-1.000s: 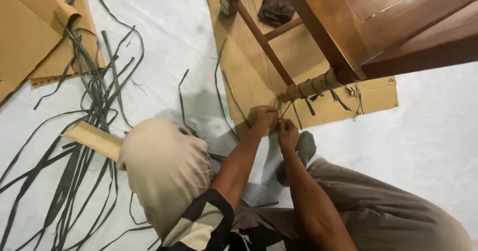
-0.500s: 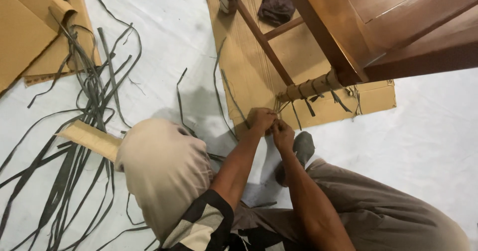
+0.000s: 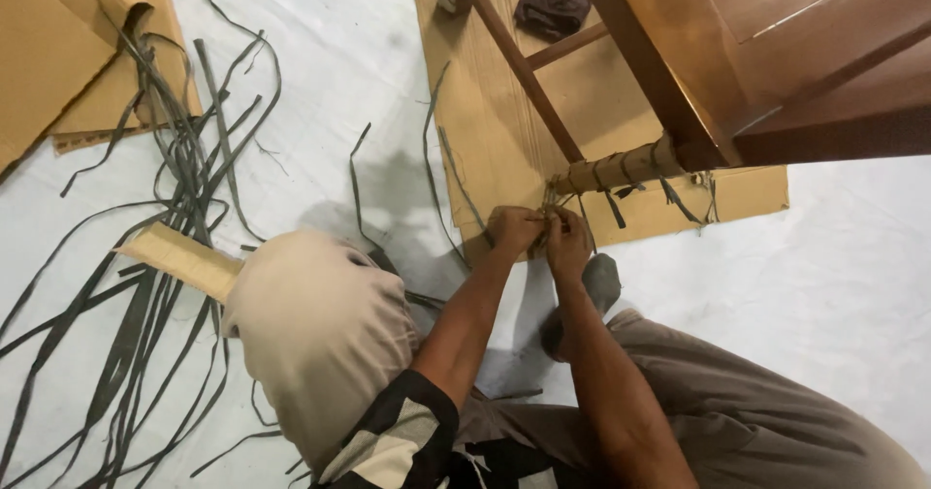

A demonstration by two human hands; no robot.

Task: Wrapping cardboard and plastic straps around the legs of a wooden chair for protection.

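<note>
Centre of frame: left hand (image 3: 512, 229) and right hand (image 3: 567, 242) side by side, touching, at the near end of a wrapped rung (image 3: 613, 169). Both closed, fingers pinched on thin dark strips (image 3: 551, 220) where these come off the rung end; exact grip on each strand too small to tell.

Rung: round wood bar, light brown, runs from centre up-right to the chair leg (image 3: 659, 67). Wrapped w/ dark strips in spaced turns, wood showing between. Loose ends hang off it at several spots, short, frayed-looking, dangling toward the cardboard (image 3: 485, 101).

Chair: dark red-brown, glossy, fills upper right; thinner stretcher (image 3: 524, 72) runs diagonally up-left from the rung area.

Cardboard sheet lies flat under the chair, centre to right. Dark cloth (image 3: 551, 0) on it at top centre.

Left half of frame: pile of long dark strips (image 3: 175, 218) spread over the pale floor (image 3: 330, 53), more cardboard upper left, a small wood block (image 3: 179, 256) among the strips.

Lower frame: person's knees, beige left, grey-brown right; forearms bare.
</note>
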